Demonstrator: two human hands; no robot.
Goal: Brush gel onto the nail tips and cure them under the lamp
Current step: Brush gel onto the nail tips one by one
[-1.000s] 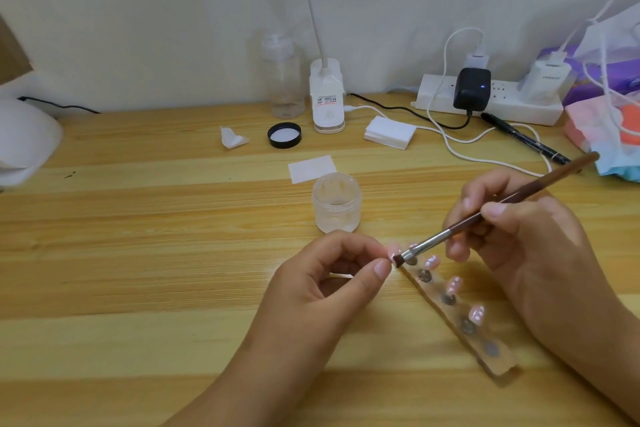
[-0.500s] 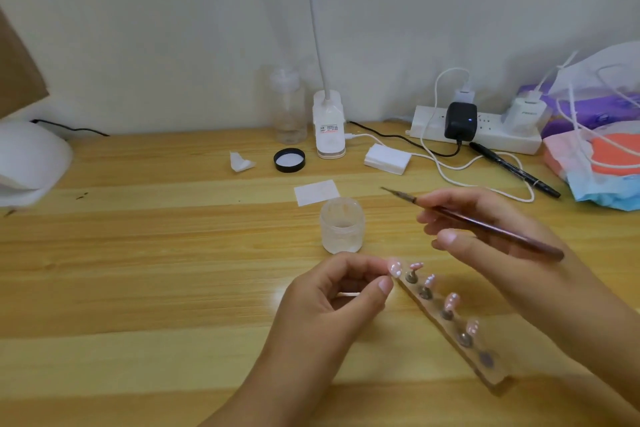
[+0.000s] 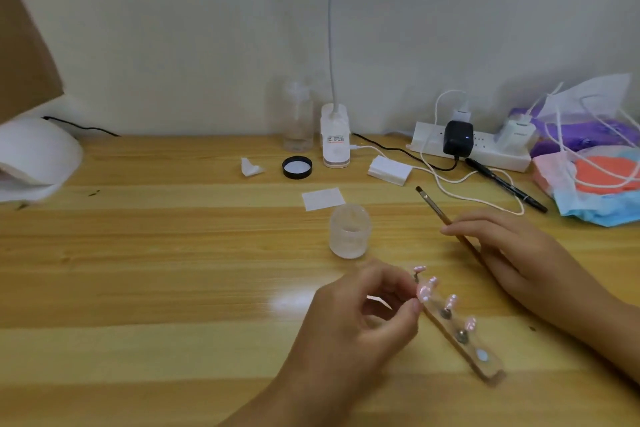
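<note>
Pinched in the left hand (image 3: 353, 326), one nail tip (image 3: 425, 291) stays put. The right hand (image 3: 519, 253) grips the brush (image 3: 436, 208), now lifted off it, bristles just right of the jar (image 3: 349, 232) (a reload, probably).

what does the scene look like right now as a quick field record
left hand: pinches a nail tip at the holder strip's far end
right hand: holds the brush, bristles pointing away from the tips
holder strip: lies on the table, other pink tips on its stands
gel jar: open, beyond the strip
lid: lies apart, near the desk lamp
curing lamp: far left, away from both hands
</note>
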